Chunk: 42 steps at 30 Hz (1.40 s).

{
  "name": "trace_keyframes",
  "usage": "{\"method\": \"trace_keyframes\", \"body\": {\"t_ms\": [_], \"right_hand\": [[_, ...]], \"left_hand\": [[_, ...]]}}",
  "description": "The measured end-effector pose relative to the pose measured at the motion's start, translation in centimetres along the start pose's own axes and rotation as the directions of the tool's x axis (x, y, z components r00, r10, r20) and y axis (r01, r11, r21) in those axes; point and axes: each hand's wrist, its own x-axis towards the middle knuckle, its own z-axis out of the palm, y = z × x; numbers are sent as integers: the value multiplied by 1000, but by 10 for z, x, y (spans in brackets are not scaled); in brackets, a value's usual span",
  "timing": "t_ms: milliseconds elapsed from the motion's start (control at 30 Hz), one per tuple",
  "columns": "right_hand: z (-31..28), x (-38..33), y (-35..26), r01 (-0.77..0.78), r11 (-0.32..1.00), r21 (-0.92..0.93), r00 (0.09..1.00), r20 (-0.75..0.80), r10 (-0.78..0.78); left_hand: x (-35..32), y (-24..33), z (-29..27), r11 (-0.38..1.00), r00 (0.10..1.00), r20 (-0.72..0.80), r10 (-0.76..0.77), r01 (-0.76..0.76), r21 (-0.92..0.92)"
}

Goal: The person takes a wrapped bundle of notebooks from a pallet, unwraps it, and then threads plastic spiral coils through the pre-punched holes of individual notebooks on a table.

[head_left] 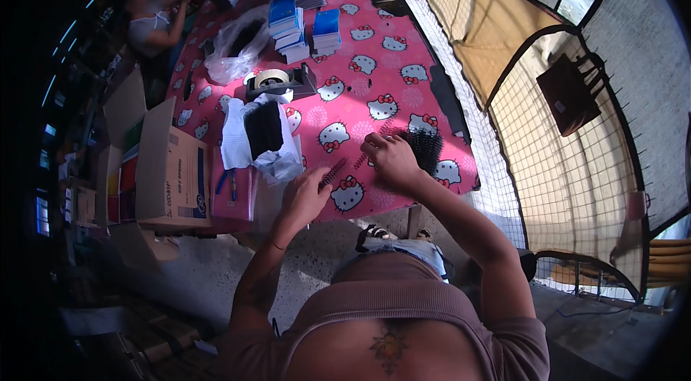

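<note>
On the pink cartoon-print table cover, my left hand (307,195) is closed, its fingers round the end of a dark spiral binding coil (335,170). To its right, my right hand (392,159) bends its fingers over another thin spiral coil (360,160), seen partly beneath them. A heap of black spiral coils (427,149) lies just beyond my right wrist, near the table's right edge. More black material (264,129) rests in crumpled white paper (235,138), ahead of my left hand.
A tape dispenser (299,81), a plastic bag (229,57) and stacks of blue-covered booklets (326,27) stand farther up the table. At left are a pink notebook (241,197) with blue-handled tools and an open cardboard box (171,183). Another person (155,25) works at the far left.
</note>
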Motion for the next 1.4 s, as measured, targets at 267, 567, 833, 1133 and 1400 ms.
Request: {"method": "trace_keyframes", "body": {"t_ms": [267,567,833,1133,1400], "right_hand": [[-53,-13,-2,30,999,-15,948,-318,-33],[-49,-19,-9,105,991,-83,916,-380,-129],[12,-27,-7,59,996,-72,985,-157,-70],[59,-23,-8,-117,982,-149,984,116,134],[56,-22,-8,-155,984,-90,973,161,168]], "left_hand": [[-17,31,-35,981,967,-243,72,-113,-160],[-25,44,-46,931,897,-393,201,-300,-210],[-28,52,-46,914,877,-400,264,-360,-185],[-28,44,-37,916,905,-366,215,-317,-245],[-28,42,-29,921,921,-327,212,-300,-249]]}}
